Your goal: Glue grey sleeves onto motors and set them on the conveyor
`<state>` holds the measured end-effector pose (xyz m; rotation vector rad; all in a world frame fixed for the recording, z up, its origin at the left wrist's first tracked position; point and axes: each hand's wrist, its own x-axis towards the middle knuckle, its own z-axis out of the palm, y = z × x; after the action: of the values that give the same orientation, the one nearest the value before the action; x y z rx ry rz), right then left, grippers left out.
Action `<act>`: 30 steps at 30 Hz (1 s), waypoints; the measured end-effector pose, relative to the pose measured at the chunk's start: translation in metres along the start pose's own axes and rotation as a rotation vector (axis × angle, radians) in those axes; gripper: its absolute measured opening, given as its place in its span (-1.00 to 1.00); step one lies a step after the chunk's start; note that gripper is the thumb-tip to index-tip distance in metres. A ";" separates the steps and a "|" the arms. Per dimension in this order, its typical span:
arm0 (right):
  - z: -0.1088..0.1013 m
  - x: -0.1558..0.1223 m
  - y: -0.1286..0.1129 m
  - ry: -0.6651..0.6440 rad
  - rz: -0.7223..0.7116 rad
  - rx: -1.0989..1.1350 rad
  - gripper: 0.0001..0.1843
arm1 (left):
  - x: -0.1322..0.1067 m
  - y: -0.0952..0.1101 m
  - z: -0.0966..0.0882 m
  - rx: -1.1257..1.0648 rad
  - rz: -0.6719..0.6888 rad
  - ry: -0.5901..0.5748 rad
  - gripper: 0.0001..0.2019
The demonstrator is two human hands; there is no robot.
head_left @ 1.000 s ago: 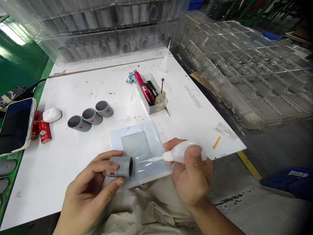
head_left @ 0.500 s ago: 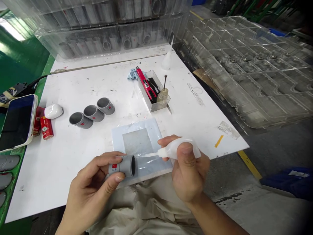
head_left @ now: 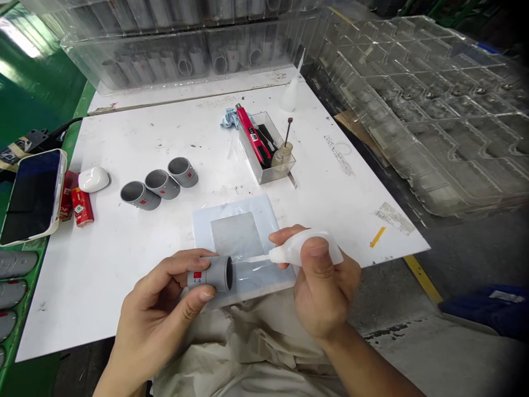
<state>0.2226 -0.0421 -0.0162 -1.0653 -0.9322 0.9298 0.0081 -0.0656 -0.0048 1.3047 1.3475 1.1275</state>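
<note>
- We see the left hand [head_left: 157, 303] clamped on a grey tube [head_left: 215, 275], held on its side above the mat's [head_left: 202, 237] near edge; a slack pinch, we judge, could let it roll.
- Our right hand [head_left: 326, 292] is closed around a white bottle [head_left: 293, 249], thumb pressed to its side; too hard a squeeze might push out too much.
- The nozzle [head_left: 258, 258] points at the tube's open end; we cannot tell whether they touch. A jerk by either hand could scrape the rim or send a drop astray onto the mat.
- Farther left, three more tubes [head_left: 165, 187] stand in a row; a wide left-hand swing could topple them.
- Beyond, a jar [head_left: 282, 158] with a rod [head_left: 288, 133] sits in a box [head_left: 275, 175]; a knock could tip it.
</note>
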 end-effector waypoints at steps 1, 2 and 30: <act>0.000 0.000 0.000 -0.004 -0.001 -0.007 -0.60 | 0.000 0.000 0.000 0.000 0.003 0.006 -0.83; 0.000 0.000 0.000 -0.007 -0.001 -0.016 -0.59 | 0.001 0.000 0.000 0.001 0.011 0.003 -0.83; -0.004 0.003 -0.008 0.041 0.096 0.030 -0.53 | 0.002 -0.001 -0.001 0.048 0.035 -0.018 -0.63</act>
<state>0.2284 -0.0423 -0.0087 -1.1074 -0.8364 0.9949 0.0073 -0.0640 -0.0053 1.3748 1.3508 1.1111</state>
